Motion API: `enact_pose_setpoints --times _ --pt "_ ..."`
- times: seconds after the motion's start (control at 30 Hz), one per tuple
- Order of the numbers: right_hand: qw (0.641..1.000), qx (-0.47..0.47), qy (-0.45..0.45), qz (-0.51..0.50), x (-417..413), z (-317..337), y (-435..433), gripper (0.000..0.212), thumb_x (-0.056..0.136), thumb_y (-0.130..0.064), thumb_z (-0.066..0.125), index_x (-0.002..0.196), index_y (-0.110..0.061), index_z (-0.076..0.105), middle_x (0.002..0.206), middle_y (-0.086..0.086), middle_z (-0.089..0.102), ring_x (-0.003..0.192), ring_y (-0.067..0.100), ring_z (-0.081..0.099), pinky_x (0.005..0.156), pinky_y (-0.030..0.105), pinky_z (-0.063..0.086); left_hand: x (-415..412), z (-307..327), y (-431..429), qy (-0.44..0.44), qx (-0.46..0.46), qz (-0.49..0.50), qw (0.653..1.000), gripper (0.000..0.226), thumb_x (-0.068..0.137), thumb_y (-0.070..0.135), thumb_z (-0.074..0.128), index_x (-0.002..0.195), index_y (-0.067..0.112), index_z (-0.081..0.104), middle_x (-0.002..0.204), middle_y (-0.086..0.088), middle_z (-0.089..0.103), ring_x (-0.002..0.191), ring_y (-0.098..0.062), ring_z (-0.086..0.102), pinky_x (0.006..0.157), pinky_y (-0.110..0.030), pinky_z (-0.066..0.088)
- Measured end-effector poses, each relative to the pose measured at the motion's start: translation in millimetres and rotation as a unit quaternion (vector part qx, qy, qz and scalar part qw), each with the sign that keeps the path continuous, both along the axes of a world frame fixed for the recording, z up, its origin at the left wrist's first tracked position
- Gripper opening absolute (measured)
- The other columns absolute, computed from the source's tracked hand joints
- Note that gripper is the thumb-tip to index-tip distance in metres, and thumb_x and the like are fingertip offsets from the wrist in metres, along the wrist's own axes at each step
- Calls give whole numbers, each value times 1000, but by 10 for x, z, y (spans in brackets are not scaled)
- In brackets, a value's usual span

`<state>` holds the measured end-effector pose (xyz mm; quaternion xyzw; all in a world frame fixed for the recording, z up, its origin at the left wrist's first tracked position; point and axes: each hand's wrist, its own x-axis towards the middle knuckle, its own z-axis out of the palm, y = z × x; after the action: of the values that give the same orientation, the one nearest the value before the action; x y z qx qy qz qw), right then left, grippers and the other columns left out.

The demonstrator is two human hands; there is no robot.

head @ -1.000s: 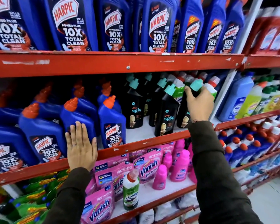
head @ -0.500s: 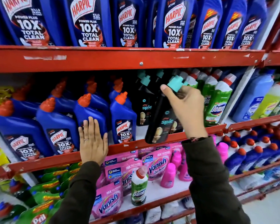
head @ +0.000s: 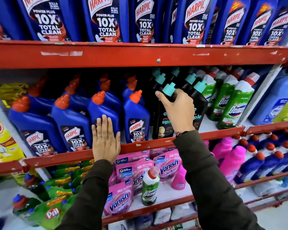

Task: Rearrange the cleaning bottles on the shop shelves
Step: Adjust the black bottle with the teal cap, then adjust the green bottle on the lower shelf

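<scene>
Spic bottle being placed beside the Harpic row

Placement is judged to be in hand: the black Spic bottle (head: 161,120) is gripped at its neck by the right hand (head: 178,110), standing at the middle shelf (head: 206,136) front. A Harpic bottle (head: 103,113) is braced by the flat, open-fingered left hand (head: 106,140). Release upright, label outward, is called for next.

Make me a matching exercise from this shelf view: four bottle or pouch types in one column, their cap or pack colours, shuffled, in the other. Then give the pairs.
Column one:
1. Harpic bottle
2. Spic bottle
3. Domex bottle
4. Vanish pouch

Column two:
A. pink pack
B. teal cap
C. orange cap
D. white shoulder with red cap

Pairs: 1-C, 2-B, 3-D, 4-A
</scene>
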<state>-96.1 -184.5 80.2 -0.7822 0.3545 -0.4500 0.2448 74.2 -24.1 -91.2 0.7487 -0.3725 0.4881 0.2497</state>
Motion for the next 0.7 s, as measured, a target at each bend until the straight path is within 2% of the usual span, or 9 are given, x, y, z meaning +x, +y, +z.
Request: enact_pose_setpoints --times 0.07,0.13,0.2,0.27,0.33,0.43,0.53,0.63,0.7 --pt "1000 10 -7 22 11 -26 -16 64 88 -67 68 115 -8 69 102 10 75 96 32 71 80 45 57 -11 -4 5 -5 -1 4 1000 76 105 30 36 162 6 -9 170 -6 -18 158 -23 -14 129 -43 -6" --pt "998 25 -22 46 -13 -81 -6 67 89 -62 70 129 -9 66 124 8 74 118 26 68 99 45 56 -15 2 2 -5 -1 8 1000 76 105 30 36 162 6 -9 170 -6 -18 158 -23 -14 129 -43 -6" --pt "997 6 -56 48 -95 -180 45 66 91 -55 74 137 -10 62 135 6 69 129 21 63 110 36 50 -27 6 0 -10 -1 10 1000 77 105 30 37 162 6 -9 170 -6 -19 158 -22 -16 129 -43 -6" --pt "993 -31 -103 52 -207 -377 141 58 93 -46 75 138 -12 60 134 3 66 127 17 62 109 28 47 -37 20 -2 -2 4 20 1000 75 105 28 38 162 5 -4 170 -12 -9 157 -22 -17 129 -43 -7" --pt "989 -46 -120 76 -333 -688 279 47 93 -43 76 131 -18 61 125 -3 64 116 11 62 102 27 49 -45 4 1 4 4 24 1000 69 105 27 40 160 3 6 164 -22 11 158 -25 -15 129 -42 -8" --pt "990 -11 -53 128 -495 -1266 486 47 90 -51 76 123 -22 59 119 -6 60 111 10 60 96 26 51 -47 14 -19 -1 0 20 1000 63 106 26 43 155 -5 19 157 -31 31 152 -40 8 129 -42 -8" --pt "981 102 81 145 -595 -1863 626 65 80 -60 80 126 -23 52 123 -5 54 118 15 55 103 31 49 -57 12 -18 -6 -1 23 1000 61 108 28 39 155 -6 19 156 -32 33 147 -43 17 129 -42 -9" --pt "957 195 173 128 -608 -2318 704 82 72 -47 92 131 -12 47 129 9 53 125 29 53 107 44 48 -55 16 -28 -5 -2 33 999 61 109 28 39 155 -6 19 156 -32 33 147 -43 18 128 -41 -9" --pt "955 208 177 119 -592 -2477 740 78 76 -42 91 132 -9 48 130 13 57 123 32 58 102 45 52 -43 21 -28 -6 -2 35 999 61 109 28 39 155 -6 18 157 -32 33 147 -43 18 128 -41 -10"
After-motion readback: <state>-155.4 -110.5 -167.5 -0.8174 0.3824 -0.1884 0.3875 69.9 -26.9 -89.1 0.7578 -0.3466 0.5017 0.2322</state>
